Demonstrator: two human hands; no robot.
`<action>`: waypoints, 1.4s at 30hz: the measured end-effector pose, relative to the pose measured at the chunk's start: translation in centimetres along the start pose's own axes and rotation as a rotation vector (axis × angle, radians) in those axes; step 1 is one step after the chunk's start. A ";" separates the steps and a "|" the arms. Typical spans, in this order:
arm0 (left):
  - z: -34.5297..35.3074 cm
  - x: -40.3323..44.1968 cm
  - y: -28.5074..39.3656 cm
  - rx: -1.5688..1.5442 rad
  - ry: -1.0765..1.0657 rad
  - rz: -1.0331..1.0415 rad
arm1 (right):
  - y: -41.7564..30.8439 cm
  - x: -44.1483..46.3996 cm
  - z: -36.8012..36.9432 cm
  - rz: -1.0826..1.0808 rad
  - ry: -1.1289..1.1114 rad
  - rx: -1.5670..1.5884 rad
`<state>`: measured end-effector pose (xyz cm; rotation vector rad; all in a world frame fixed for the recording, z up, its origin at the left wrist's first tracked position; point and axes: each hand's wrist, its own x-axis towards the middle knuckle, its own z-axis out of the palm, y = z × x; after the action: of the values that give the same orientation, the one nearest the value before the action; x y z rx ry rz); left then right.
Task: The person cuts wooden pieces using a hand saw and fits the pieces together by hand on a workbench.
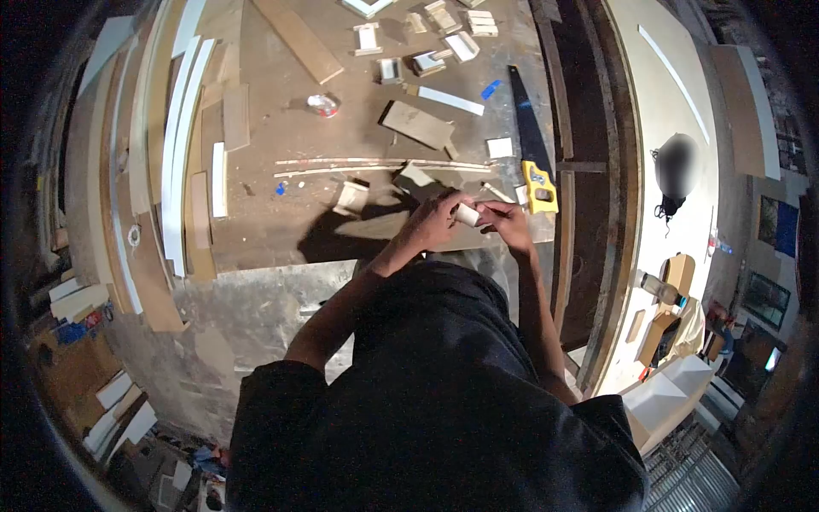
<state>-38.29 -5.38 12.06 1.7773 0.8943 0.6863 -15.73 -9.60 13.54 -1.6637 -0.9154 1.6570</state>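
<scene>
Near the front edge of the wooden table, my left hand (433,224) has its fingers wrapped round a small pale piece (467,214). My right hand (508,224) is closed at the right end of the same piece, fingertips pinched together. Just behind my hands lies a wooden block (417,181), partly hidden by them. A small wooden assembly (351,198) sits to the left, in shadow. Thin long strips (384,163) lie across the table behind my hands. A handsaw with a yellow handle (540,188) rests to the right.
Several small box-like pieces (461,47) stand at the table's far side. A brown board (416,125), a white strip (448,100) and a small container (323,105) lie nearer. Long boards (183,154) line the left. On the right bench are a bottle (659,288) and a white box (670,397).
</scene>
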 end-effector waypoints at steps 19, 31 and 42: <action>-16.0 -9.1 -0.7 0.101 -0.060 0.034 | 0.0 1.7 17.4 -0.073 -0.330 0.220; -21.2 -14.1 -11.2 0.036 0.404 -0.307 | 5.2 5.9 22.5 -0.514 0.087 -0.235; -19.1 -12.6 -14.8 -0.019 0.156 -0.340 | 6.2 6.4 24.0 -0.694 0.177 -0.423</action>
<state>-64.28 -2.37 4.24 1.5185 1.2562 0.6128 -39.53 -9.07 4.07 -1.4605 -1.6017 0.8750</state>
